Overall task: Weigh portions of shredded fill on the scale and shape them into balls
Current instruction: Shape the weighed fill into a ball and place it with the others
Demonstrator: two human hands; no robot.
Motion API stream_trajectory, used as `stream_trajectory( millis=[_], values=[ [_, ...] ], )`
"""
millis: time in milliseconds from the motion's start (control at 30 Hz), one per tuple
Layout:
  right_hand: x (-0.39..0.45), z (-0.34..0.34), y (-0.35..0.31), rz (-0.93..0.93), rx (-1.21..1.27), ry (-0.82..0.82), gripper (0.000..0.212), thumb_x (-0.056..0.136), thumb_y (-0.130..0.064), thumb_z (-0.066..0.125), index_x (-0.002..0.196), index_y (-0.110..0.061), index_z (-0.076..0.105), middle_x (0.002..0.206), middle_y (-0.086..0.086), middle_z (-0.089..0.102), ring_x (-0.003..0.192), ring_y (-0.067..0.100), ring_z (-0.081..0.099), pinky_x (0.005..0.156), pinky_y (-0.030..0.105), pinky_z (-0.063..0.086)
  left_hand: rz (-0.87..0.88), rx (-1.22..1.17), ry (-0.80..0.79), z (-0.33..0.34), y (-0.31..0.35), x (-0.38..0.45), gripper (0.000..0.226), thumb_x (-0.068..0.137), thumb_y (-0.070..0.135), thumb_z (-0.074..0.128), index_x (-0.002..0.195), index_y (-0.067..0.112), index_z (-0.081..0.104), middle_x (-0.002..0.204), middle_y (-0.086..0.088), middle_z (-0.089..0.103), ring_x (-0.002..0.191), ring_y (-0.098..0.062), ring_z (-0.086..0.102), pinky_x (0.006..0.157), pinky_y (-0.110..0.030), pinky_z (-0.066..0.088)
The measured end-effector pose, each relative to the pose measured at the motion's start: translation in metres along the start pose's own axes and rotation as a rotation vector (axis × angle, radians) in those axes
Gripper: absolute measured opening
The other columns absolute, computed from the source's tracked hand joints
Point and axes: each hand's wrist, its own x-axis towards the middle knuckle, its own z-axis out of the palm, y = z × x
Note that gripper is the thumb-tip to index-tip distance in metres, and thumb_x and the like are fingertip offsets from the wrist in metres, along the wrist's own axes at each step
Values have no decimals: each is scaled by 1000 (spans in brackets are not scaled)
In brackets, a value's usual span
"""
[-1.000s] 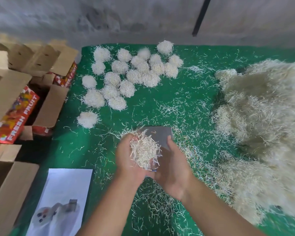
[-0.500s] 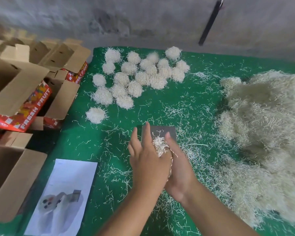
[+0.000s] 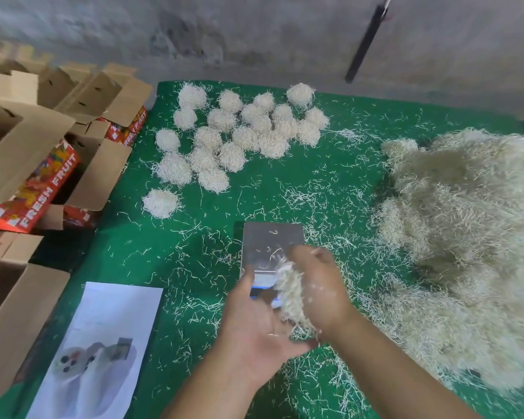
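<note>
Both hands press shredded fill; open cartons (insides dark) sit left.

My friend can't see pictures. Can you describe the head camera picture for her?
Two bare hands, left hand and right hand, press a clump of pale shredded fill above a small silver scale on a green cloth-covered table.

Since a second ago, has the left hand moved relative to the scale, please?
Yes. The left hand has dropped from cupping the fill at the scale's left edge to lying below it, palm up, nearer the person.
</note>
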Motion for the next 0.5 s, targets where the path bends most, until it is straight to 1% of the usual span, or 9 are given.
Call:
stream_trajectory(
  millis=[67,100,133,200,233,300,367,433,500],
  values=[
    [1,4,5,-215,-302,-35,28,91,-34,60,64,-27,60,55,-10,54,51,16,53,52,29,44,-19,-46,-56,-1,4,1,58,101,59,45,124,15,76,124,-16,74,110,-35,73,92,-56,54],
    [2,6,7,-315,-475,-64,31,96,-34,58,65,-29,59,52,-10,55,46,11,51,49,26,41,-27,-75,-70,0,6,4,56,100,58,49,120,15,78,122,-15,74,108,-34,74,92,-53,55],
    [4,6,10,-388,-658,-68,32,100,-39,55,68,-31,59,52,-9,57,44,8,51,48,29,42,-23,-103,-59,2,10,6,57,98,61,53,121,14,77,122,-15,74,107,-33,74,92,-52,56],
    [10,4,15,-497,-970,-29,37,102,-59,46,77,-32,54,55,-6,55,51,2,50,60,36,46,23,-67,-7,4,18,13,63,97,64,56,130,14,72,131,-17,70,115,-35,71,100,-54,54],
    [10,2,16,-522,-1028,-15,41,101,-67,40,81,-33,51,60,-9,53,58,0,49,68,37,44,60,-30,28,5,23,16,63,97,63,57,136,16,69,136,-16,68,119,-36,69,105,-54,51],
    [11,0,16,-485,-1021,-46,52,98,-80,31,95,-32,52,85,-16,51,85,5,52,83,37,44,136,5,115,9,29,19,58,95,58,66,138,20,67,138,-14,66,119,-38,69,106,-57,50],
    [10,-2,17,-414,-981,-116,68,90,-91,24,112,-32,52,106,-14,47,111,13,50,97,40,45,187,53,186,12,30,25,58,93,54,70,136,16,67,137,-16,66,121,-39,67,107,-55,50],
    [10,-1,16,-407,-884,-175,70,83,-97,27,115,-39,49,111,-16,45,114,10,46,97,33,43,227,86,195,16,29,30,63,98,53,61,136,3,62,132,-23,64,128,-38,60,111,-47,45],
    [8,1,14,-413,-718,-186,62,81,-97,35,117,-50,50,115,-23,48,112,-4,49,90,18,42,303,63,184,21,31,34,52,101,53,58,128,9,63,108,-19,66,123,-35,58,100,-44,45]
  ],
)
